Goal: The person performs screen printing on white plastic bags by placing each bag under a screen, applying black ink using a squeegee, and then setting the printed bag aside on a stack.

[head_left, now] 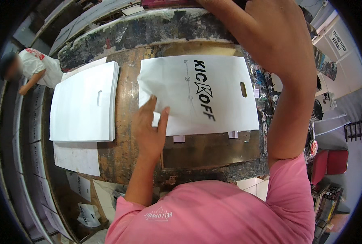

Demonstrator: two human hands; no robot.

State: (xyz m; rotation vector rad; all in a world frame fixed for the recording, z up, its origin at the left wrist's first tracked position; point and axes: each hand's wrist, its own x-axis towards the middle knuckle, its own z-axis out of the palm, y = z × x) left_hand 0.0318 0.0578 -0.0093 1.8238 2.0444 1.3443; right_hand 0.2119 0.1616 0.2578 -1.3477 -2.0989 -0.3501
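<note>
A white flat bag (229,110) with bold black lettering and a die-cut handle slot lies on the worktable (126,101) before me. Its left side is wrinkled and bulges upward. At that left edge is my left hand (146,132), slightly blurred, thumb and forefinger spread apart with their tips at the bag. Bright white shows between these two fingers. My right hand (270,36) reaches far forward past the bag, to the upper edge of the view. Its fingers are mostly cut off there, so whatever they touch is hidden.
A stack of blank white bags (79,105) sits to the left. Beyond the bag runs a paint-stained board (148,30). A person (41,67) works at the far left beside racks holding printed bags (36,118). A red chair (329,164) stands at right.
</note>
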